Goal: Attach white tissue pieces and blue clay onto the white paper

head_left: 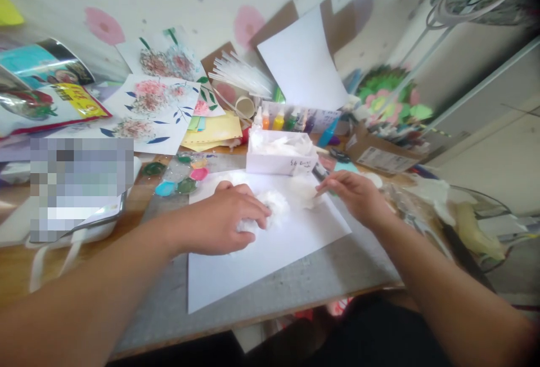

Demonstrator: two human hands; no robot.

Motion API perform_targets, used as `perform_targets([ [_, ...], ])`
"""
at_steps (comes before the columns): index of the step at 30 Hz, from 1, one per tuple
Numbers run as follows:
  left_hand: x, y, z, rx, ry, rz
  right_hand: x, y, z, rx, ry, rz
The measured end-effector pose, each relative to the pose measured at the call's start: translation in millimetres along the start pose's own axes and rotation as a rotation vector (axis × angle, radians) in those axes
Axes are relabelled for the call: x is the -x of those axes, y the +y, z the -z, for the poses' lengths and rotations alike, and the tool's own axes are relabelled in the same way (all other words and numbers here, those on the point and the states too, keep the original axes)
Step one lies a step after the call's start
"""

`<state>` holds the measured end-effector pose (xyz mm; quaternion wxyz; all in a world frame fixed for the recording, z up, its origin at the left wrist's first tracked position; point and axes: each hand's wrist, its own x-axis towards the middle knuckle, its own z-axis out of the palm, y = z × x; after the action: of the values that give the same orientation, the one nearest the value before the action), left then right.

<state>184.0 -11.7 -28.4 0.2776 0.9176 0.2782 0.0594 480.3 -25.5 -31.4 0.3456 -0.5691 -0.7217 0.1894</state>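
A white sheet of paper (253, 266) lies on the grey mat, with a fluffy white tuft (277, 205) near its middle. My left hand (230, 218) rests over the tuft's left side, fingers bent and spread, some white fluff under them. To the right, my right hand (352, 193) pinches the edge of a thin, pale, soft piece (304, 191) over the sheet. Just behind the sheet stands a white box (270, 163) filled with white tissue-like material.
A paint palette (185, 179) sits left of the sheet. Behind the box stand small paint bottles (279, 119). Painted flower sheets (162, 105) lean at the back left, near a tablet (88, 187). A cardboard box (379, 150) holds items at the right.
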Motion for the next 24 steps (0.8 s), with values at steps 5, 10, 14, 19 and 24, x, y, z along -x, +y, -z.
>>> perform_targets([
  [5, 0, -1, -0.3, 0.001, 0.004, -0.009, 3, -3, -2, -0.002, -0.063, 0.046],
  [10, 2, 2, 1.7, 0.01, -0.009, 0.009, 4, -2, -3, 0.096, -0.11, 0.056],
  [14, 3, 5, 3.6, 0.016, -0.007, 0.012, 3, -5, 4, -0.169, -0.025, -0.058],
  [19, 3, 6, 3.9, 0.015, -0.013, 0.015, 2, -24, 6, -0.558, 0.069, -0.064],
  [24, 4, 5, 4.2, 0.014, -0.032, -0.002, -1, -47, -19, -0.738, -0.011, -0.049],
])
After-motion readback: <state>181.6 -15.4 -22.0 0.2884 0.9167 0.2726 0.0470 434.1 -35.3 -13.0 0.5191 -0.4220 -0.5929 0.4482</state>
